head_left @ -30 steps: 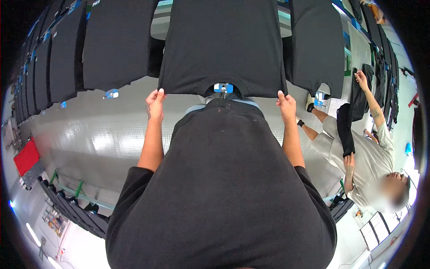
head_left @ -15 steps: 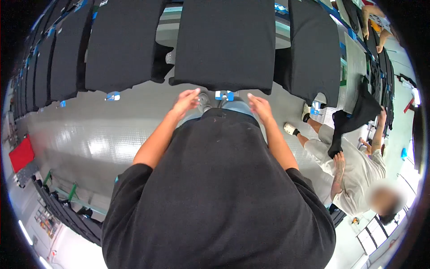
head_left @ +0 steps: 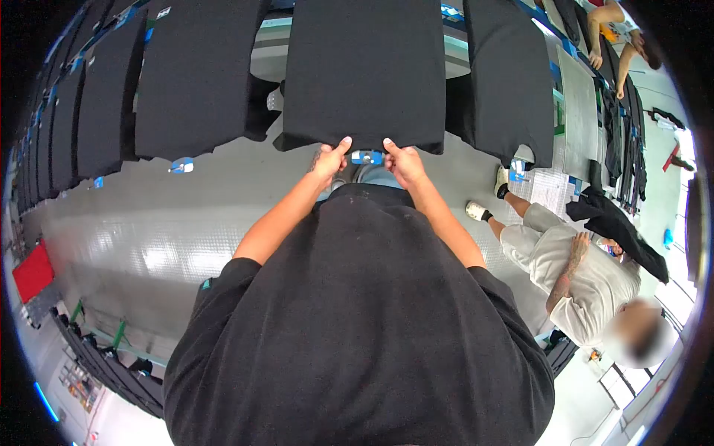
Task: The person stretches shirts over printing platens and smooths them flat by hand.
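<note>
A black T-shirt (head_left: 364, 74) lies stretched flat over a board straight ahead of me, its lower hem toward my body. My left hand (head_left: 329, 161) pinches that hem left of centre, thumb on top and fingers curled underneath. A short way to the right, my right hand (head_left: 404, 165) grips the same edge in a similar way. Between the two hands, a blue and white fitting (head_left: 367, 157) shows below the hem. The fingers under the cloth are partly hidden.
More boards carry black shirts to the left (head_left: 193, 74) and right (head_left: 509, 82). At right, a co-worker in light clothes (head_left: 587, 275) handles a black garment (head_left: 621, 223). Another person's arms (head_left: 610, 30) reach in at top right. A red object (head_left: 33, 273) is at far left.
Both hands have moved forward to the hem and closed on it; before, they were off the cloth with fingers apart. The co-worker's black garment has swung lower and to the right.
</note>
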Demonstrator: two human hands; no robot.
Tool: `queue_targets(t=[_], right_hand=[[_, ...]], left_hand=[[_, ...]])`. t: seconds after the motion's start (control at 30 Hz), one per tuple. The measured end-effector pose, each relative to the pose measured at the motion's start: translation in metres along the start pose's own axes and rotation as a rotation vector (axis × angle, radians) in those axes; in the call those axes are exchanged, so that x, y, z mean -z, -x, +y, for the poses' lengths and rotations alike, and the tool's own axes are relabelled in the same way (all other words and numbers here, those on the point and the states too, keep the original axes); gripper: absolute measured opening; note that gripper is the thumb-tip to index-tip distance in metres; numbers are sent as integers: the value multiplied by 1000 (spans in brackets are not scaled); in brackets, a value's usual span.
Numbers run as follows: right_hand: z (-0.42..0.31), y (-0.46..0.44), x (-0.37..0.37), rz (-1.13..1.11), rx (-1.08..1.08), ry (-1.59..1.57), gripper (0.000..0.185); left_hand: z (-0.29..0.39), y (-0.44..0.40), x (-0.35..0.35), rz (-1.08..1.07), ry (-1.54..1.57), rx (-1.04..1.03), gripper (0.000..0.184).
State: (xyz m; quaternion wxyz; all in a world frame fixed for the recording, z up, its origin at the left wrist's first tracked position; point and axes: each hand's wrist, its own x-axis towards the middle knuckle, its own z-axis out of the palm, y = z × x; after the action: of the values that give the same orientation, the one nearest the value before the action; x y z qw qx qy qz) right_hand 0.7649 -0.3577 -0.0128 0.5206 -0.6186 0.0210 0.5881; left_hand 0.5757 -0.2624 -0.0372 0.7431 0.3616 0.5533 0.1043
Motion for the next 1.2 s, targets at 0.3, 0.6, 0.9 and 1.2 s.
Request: queue_targets(t=[0.3, 0.6, 0.9, 1.2], right_hand=[[-10, 0, 2, 20, -27, 295, 42], [-56, 18, 38, 463, 556, 798, 38], [-130, -45, 67, 461, 581, 646, 24], [-125, -62, 84, 162, 216, 247, 18]], left_hand=[[-2, -5, 5, 0, -181, -48, 58], [91, 55, 55, -115, -411, -143, 40], [87, -48, 116, 469, -443, -434, 38], [124, -19, 104, 340, -199, -32, 43]])
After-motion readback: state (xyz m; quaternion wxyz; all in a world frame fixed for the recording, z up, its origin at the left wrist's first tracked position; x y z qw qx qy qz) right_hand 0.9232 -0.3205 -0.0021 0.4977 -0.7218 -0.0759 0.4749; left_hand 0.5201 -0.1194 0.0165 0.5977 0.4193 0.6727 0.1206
